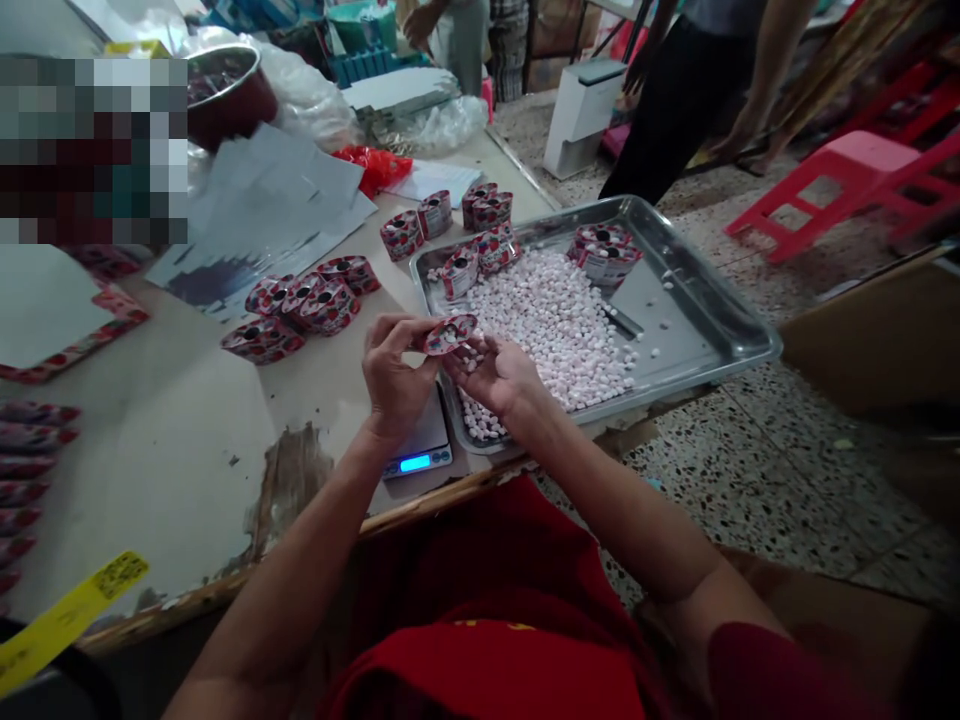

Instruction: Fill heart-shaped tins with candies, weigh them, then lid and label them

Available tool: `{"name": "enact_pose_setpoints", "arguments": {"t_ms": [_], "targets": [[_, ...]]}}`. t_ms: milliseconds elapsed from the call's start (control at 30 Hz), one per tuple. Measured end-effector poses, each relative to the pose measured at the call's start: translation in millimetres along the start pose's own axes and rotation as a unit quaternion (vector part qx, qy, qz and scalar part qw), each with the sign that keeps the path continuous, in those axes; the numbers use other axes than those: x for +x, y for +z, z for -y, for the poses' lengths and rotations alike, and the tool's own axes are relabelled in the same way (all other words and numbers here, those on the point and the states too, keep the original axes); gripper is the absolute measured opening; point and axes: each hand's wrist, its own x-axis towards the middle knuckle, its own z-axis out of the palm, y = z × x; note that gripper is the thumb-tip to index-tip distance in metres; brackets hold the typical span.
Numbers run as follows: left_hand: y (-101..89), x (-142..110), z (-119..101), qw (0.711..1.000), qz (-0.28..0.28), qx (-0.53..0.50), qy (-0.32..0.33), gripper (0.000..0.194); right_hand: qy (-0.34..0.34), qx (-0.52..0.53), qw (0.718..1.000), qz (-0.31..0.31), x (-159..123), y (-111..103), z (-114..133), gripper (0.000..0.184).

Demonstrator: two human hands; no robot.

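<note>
My left hand (395,370) pinches a small red printed pouch (448,334) by its left edge, holding its mouth open above a digital scale (420,450). My right hand (496,376) is cupped palm up just under the pouch, with a few small white candies lying in it. Both hands hover at the near corner of a metal tray (697,290) that holds a heap of small white and pink candies (555,320).
Filled red pouches (304,305) lie in a group left of the tray, and more (435,215) stand behind it and inside it. Papers (277,210) and plastic bags cover the back of the table. People stand beyond the table, near a red plastic stool (832,180).
</note>
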Motion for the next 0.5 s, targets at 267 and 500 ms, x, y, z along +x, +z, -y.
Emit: {"name": "enact_pose_setpoints", "arguments": {"t_ms": [267,500], "targets": [[-55.5,-53.1,13.7,0.933,-0.012,-0.227,-0.279,0.052,-0.017,-0.179,0.983,0.042,-8.7,-18.6,17.6,0.017],[-72.9,-94.8,23.5,0.917,0.047,-0.217,-0.333,0.055,-0.080,-0.410,0.899,0.128,-19.4,-14.5,20.6,0.032]]}}
